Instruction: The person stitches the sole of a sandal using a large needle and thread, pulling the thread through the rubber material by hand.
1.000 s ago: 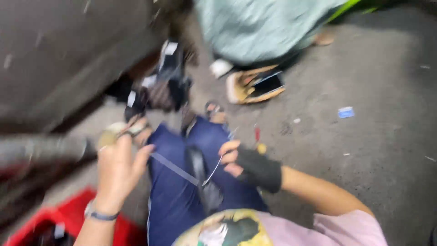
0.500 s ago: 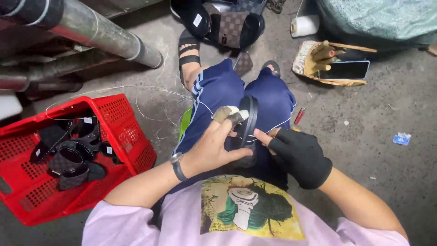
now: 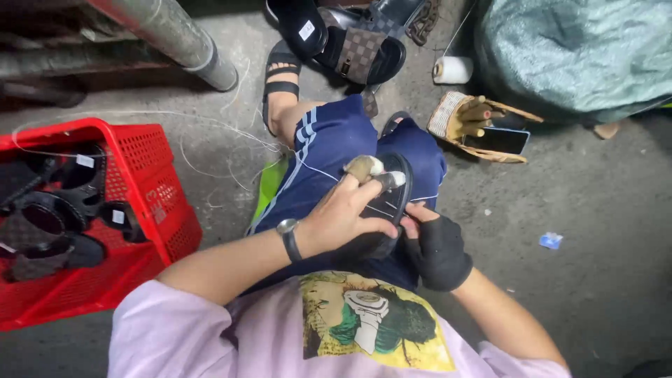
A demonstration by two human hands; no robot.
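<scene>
Gripping a glossy black sandal: bare left hand, black-gloved right hand.

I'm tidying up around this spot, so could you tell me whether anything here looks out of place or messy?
Loose white thread trails untidily over the concrete floor and across the red crate. A small blue scrap lies alone on the floor.

A dark phone screen is seen at two o'clock, lying in a woven holder. Small white labels are stuck on black sandals in the red basket at nine o'clock. Another white label is seen on a sandal at twelve o'clock.
</scene>
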